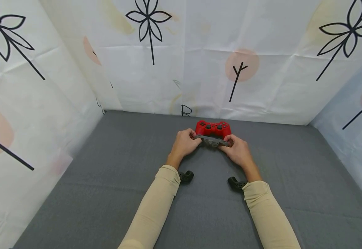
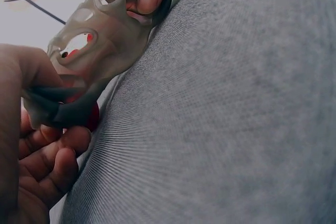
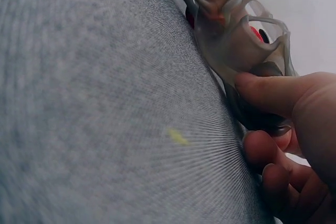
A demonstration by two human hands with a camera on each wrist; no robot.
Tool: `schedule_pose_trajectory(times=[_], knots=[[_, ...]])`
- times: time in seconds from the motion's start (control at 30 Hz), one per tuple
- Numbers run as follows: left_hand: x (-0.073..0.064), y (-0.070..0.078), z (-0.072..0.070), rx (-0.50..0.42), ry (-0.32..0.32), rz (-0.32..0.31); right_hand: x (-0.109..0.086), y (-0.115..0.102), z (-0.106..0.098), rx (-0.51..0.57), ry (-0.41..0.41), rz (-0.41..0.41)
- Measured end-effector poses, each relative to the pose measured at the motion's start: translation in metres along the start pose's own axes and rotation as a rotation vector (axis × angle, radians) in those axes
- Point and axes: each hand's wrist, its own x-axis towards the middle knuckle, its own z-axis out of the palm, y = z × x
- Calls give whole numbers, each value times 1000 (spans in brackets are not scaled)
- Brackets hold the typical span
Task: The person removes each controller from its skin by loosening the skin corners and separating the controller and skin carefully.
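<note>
A red game controller [image 1: 206, 130] with dark thumbsticks lies at the far side of the grey surface. Just in front of it is a translucent grey silicone controller cover [image 1: 211, 141], with cut-out holes and darker ends. My left hand [image 1: 184, 143] pinches the cover's left end between thumb and fingers; my right hand [image 1: 238, 149] does the same at the other end. In the left wrist view the cover [image 2: 118, 40] stands tilted close over the cloth, with red showing through its openings. From the right wrist, the thumb presses against the cover [image 3: 218, 43], and the controller is mostly hidden behind it.
Grey cloth [image 1: 122, 193] spreads under both arms. A white patterned curtain [image 1: 199, 76] rises right behind the controller, and further panels stand at left and right. Dark curved pieces [image 1: 186, 176] jut inward from both wrists. A small yellow mark [image 3: 178, 136] shows on the cloth.
</note>
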Motion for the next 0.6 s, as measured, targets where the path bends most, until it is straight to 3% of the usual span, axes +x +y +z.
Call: schedule_pose_trajectory(times=[0.23,0.6], knots=[[-1,-1,-1,-41,9,53,-1,0,0,30,-23,-27],[-1,-2,-2,-166,-77,147,-3,-3,-13,127,-97,-28]])
